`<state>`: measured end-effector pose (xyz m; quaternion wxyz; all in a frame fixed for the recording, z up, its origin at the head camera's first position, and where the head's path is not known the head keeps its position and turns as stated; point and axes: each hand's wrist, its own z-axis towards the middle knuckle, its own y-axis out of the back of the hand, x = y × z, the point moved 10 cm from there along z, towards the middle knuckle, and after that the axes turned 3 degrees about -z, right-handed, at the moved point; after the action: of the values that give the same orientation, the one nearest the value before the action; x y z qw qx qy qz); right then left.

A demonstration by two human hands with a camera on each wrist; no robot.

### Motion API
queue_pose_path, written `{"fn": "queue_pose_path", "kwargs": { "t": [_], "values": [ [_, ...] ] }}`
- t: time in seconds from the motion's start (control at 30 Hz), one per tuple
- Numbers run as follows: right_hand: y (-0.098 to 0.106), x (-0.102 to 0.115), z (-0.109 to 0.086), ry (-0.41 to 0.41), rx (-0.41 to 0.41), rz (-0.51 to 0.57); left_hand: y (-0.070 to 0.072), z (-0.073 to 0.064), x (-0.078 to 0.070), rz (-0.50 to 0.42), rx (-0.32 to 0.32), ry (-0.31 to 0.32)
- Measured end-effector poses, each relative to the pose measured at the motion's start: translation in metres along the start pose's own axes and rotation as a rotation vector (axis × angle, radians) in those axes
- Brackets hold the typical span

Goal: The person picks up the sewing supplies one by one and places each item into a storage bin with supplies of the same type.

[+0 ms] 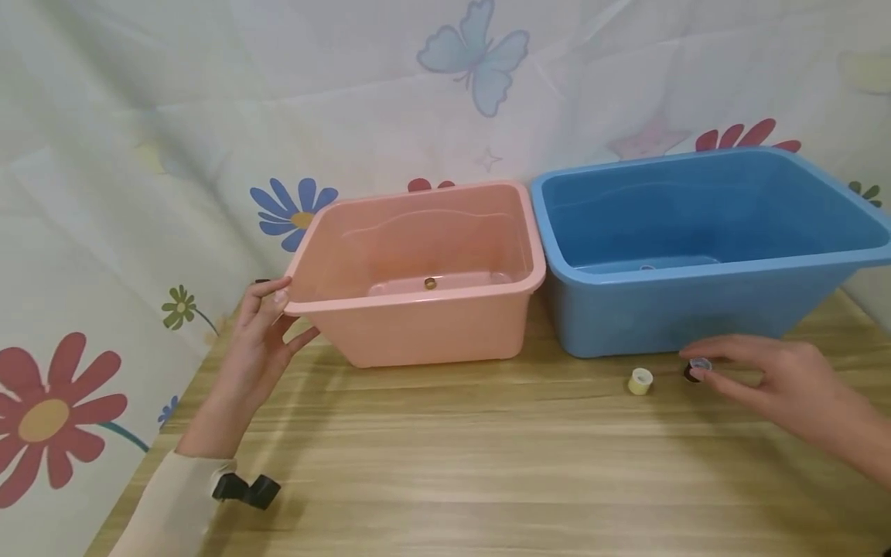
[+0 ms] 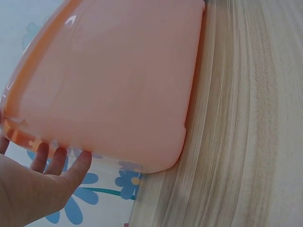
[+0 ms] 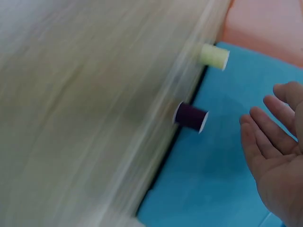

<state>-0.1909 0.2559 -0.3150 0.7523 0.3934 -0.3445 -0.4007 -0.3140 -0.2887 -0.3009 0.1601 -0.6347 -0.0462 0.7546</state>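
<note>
My left hand [image 1: 259, 336] grips the left rim of a pink plastic tub [image 1: 425, 329], its fingers under the lip in the left wrist view. At right, my right hand [image 1: 790, 379] hovers over a dark purple thread spool [image 3: 190, 117], thumb and fingers spread on either side of it in the head view. The right wrist view shows those fingers apart from the spool, with nothing in them. Just left of the dark spool a pale yellow thread spool [image 1: 640, 381] stands upright on the table. Inside the pink tub lies a small gold-brown spool-like piece [image 1: 430, 284].
A larger blue tub [image 1: 685, 305] stands against the pink one's right side, with a small pale-rimmed item [image 1: 647, 268] on its floor. Behind both hangs a flower-printed cloth [image 1: 376, 93]. The wood-grain table [image 1: 445, 464] extends in front.
</note>
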Motion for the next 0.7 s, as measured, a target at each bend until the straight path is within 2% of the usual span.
{"fn": "queue_pose_path", "kwargs": {
  "t": [0.23, 0.4, 0.6, 0.7],
  "values": [
    [-0.003, -0.026, -0.007, -0.139, 0.027, -0.065, 0.001, 0.001, 0.001, -0.014, 0.005, -0.01],
    [-0.018, -0.04, -0.011, -0.228, 0.131, -0.062, 0.001, 0.001, 0.0, -0.012, 0.011, -0.015],
    [-0.036, -0.05, -0.013, -0.268, 0.257, -0.077, 0.002, 0.0, 0.001, -0.012, 0.004, -0.012],
    [-0.038, -0.05, -0.014, -0.26, 0.251, -0.079, 0.001, 0.001, 0.0, -0.009, 0.004, -0.015]
  ]
}}
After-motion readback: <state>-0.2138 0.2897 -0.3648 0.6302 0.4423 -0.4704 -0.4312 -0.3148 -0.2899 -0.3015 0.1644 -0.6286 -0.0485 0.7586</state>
